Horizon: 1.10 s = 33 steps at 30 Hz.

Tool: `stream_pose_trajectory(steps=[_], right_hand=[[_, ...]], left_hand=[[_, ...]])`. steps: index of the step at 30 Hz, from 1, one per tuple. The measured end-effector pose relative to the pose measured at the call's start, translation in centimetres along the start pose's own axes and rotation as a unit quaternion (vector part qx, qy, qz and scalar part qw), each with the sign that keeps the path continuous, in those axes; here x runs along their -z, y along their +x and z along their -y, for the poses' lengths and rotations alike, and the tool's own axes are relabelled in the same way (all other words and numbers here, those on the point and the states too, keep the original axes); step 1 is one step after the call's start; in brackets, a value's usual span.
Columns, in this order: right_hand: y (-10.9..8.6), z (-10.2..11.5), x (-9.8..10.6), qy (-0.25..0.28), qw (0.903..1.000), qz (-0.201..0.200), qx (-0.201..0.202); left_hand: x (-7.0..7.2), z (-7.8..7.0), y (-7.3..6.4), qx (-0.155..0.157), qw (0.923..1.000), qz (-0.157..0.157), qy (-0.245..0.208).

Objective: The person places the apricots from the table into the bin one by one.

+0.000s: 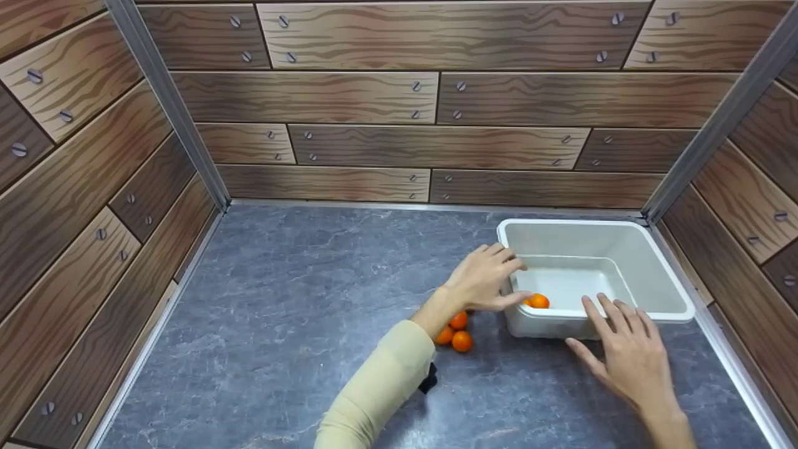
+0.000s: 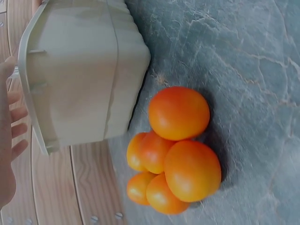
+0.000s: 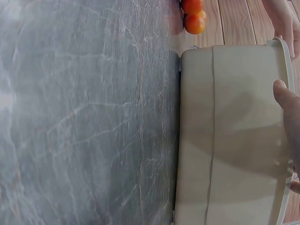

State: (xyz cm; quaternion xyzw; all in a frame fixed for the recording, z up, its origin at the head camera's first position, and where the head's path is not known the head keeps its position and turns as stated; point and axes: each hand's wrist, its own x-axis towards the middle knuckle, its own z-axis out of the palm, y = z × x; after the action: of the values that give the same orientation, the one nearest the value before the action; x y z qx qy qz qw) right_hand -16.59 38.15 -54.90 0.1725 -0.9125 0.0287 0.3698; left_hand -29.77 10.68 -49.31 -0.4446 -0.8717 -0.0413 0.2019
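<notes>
A pale grey plastic bin (image 1: 670,293) stands at the back right, with at least one smooth orange round fruit (image 1: 538,301) in its near left corner. My left hand (image 1: 486,280) is over the bin's left rim, fingers spread and slightly bent, with nothing seen in its grasp. Below that wrist, on the surface, several more round fruits (image 2: 193,171) lie clustered against one another beside the bin. At the bin's front rim is my right hand (image 1: 633,355), its fingers extended over the edge and its thumb apart, holding nothing visible.
A dark grey marbled tabletop (image 1: 299,299) lies under everything. Wood-patterned walls (image 1: 349,100) rise at the back and both sides, with metal strips along the corners. The bin sits close to the right wall's metal edge (image 1: 735,355).
</notes>
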Motion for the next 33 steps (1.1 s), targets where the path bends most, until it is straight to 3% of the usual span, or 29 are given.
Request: stream_pose_trajectory(steps=[9, 21, 33], right_hand=[[-0.1, -0.1, 0.0, -0.004, 1.0, -0.007, 0.0], [0.1, -0.2, 0.1, 0.002, 1.0, 0.002, -0.002], [0.0, 0.1, 0.0, 0.008, 0.9999, 0.001, -0.007]], left_hand=[[0.5, 0.2, -0.3, -0.011, 0.9999, -0.001, 0.003], [1.8, 0.2, -1.5, 0.004, 0.9996, 0.0, -0.028], [1.8, 1.7, -4.2, 0.018, 0.9987, 0.032, -0.037]])
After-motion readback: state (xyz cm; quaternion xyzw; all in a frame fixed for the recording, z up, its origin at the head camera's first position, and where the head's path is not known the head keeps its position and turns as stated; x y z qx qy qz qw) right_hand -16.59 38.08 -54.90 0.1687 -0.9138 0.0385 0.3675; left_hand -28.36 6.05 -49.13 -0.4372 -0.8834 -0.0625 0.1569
